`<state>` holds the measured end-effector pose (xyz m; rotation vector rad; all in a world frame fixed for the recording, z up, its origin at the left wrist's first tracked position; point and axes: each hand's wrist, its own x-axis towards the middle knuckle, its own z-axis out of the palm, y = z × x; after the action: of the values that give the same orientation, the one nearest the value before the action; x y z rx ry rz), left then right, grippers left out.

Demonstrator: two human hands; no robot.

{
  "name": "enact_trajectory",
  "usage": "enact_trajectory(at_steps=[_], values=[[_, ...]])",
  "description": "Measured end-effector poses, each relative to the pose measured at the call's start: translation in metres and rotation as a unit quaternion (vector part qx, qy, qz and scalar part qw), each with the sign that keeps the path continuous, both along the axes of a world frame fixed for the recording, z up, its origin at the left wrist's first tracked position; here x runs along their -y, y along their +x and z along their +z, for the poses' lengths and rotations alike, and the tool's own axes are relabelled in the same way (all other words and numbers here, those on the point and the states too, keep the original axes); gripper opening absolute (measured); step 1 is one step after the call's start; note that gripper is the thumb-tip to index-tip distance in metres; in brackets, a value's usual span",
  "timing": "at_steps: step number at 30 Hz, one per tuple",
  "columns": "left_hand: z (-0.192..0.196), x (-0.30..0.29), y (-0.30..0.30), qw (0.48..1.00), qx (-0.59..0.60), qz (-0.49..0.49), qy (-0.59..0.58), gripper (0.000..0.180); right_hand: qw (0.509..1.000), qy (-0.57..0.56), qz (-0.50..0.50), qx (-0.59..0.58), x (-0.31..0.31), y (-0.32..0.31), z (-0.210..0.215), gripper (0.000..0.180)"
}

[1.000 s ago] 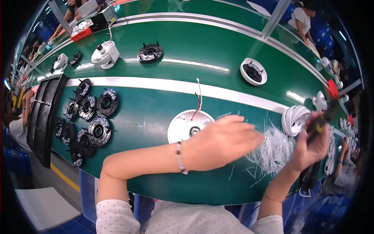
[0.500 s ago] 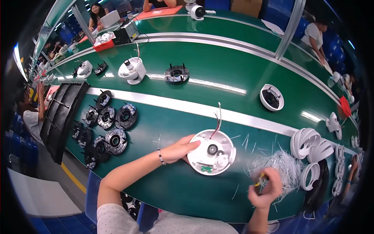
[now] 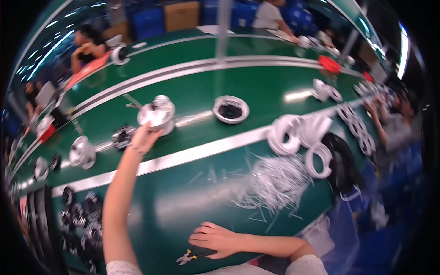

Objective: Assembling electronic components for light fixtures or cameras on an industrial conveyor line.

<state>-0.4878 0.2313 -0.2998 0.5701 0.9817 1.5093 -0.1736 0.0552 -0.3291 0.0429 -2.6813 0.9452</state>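
My left hand [image 3: 145, 135] reaches far over the bench, its fingers closed on the near edge of a white round camera housing [image 3: 158, 114] at the conveyor belt. The finger ends are partly hidden against the housing. Close to the bench's front edge, my right hand [image 3: 214, 239] rests over a pair of side cutters [image 3: 185, 258]. Its palm and fingers cover the handles, and the jaws stick out to the left. A black ring-shaped part [image 3: 123, 137] lies just left of my left hand.
Right of centre spreads a heap of cut white strips [image 3: 279, 181]. White rings [image 3: 318, 160] and a black bundle [image 3: 339, 162] lie beyond it. Several black round parts [image 3: 87, 215] crowd the left. On the belt are a white bowl with a black insert [image 3: 231, 110] and another white housing [image 3: 82, 152].
The white housing has gone from the near bench to the belt with my left hand. My right hand has moved left to the front edge with the cutters. The view has turned right.
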Motion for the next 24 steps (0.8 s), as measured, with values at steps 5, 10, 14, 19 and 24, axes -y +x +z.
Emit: enact_trajectory(at_steps=[5, 10, 14, 19, 24], values=[[0.021, 0.015, 0.003, 0.983, -0.106, 0.063, -0.135, 0.053, 0.989, 0.063, -0.127, -0.037, -0.032, 0.041, 0.016, 0.049], [0.025, 0.044, -0.100, 0.877, -0.415, 0.234, -0.056, 0.032, 0.816, 0.179, -0.514, -0.194, -0.135, 0.087, 0.091, 0.012], [-0.002, 0.029, -0.096, 0.671, -0.666, 0.323, -0.024, 0.042, 0.690, 0.050, -0.720, -0.059, -0.205, 0.154, 0.079, 0.032], [-0.033, 0.016, -0.111, 0.671, -0.699, 0.214, -0.120, 0.039, 0.728, 0.009, -0.675, -0.122, -0.226, 0.155, 0.045, 0.025], [-0.030, 0.015, -0.112, 0.736, -0.604, 0.263, -0.154, 0.045, 0.705, 0.083, -0.692, -0.131, -0.213, 0.134, 0.058, 0.018]])
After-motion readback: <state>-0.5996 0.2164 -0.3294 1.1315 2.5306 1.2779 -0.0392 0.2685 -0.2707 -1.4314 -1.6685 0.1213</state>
